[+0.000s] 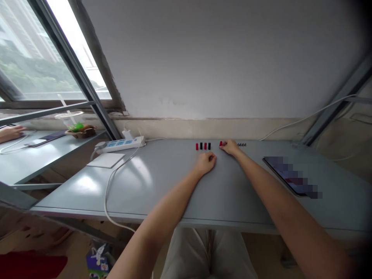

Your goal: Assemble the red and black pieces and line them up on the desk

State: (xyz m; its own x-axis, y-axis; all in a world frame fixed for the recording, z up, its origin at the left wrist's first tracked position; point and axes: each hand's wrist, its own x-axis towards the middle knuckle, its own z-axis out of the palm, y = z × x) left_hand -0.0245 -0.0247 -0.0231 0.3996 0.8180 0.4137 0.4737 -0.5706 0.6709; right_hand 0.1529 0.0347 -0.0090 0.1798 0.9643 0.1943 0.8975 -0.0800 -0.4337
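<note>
My right hand (229,147) pinches a small red cylinder (221,143) near the back of the grey desk. To its left stand several small upright cylinders in a row, red and black by turns: a red one (197,146), a black one (201,145), and more alongside. Just in front of that row rests my left hand (206,162), its fingers curled closed; whatever may be in them is hidden. Several small dark round pieces (241,145) lie in a line just right of my right hand, partly covered by it.
A white power strip (122,144) and a white flat square (106,160) are at the desk's left; a white cable (108,190) runs over the front edge. A tablet-like device (287,176), partly pixelated, lies right. Another person's hand (13,133) shows at the far-left desk.
</note>
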